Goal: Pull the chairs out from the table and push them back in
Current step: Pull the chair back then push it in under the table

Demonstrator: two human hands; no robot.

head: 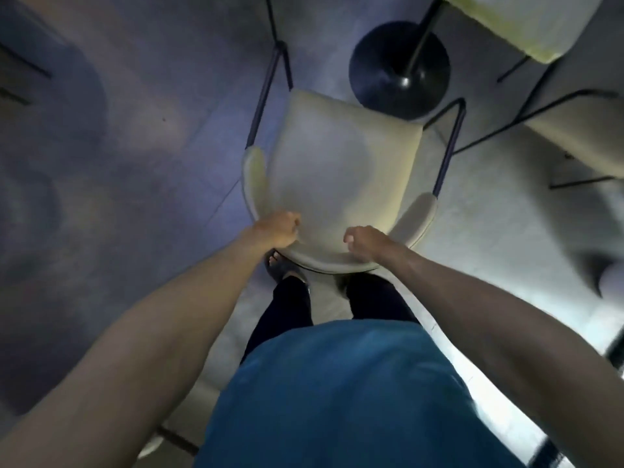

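A cream upholstered chair (pixel 341 163) with dark metal legs and a curved backrest stands right in front of me, seen from above. My left hand (pixel 277 229) grips the left part of the backrest's top edge. My right hand (pixel 366 243) rests on the right part of the same edge, fingers curled over it. Beyond the chair's front edge sits the black round base of the table (pixel 400 67) with its thin pole. The table top is out of view.
A second cream chair (pixel 580 130) with thin black legs stands at the right, and another pale seat (pixel 520 18) shows at the top right. Grey floor stretches to the left. My legs and feet are just behind the backrest.
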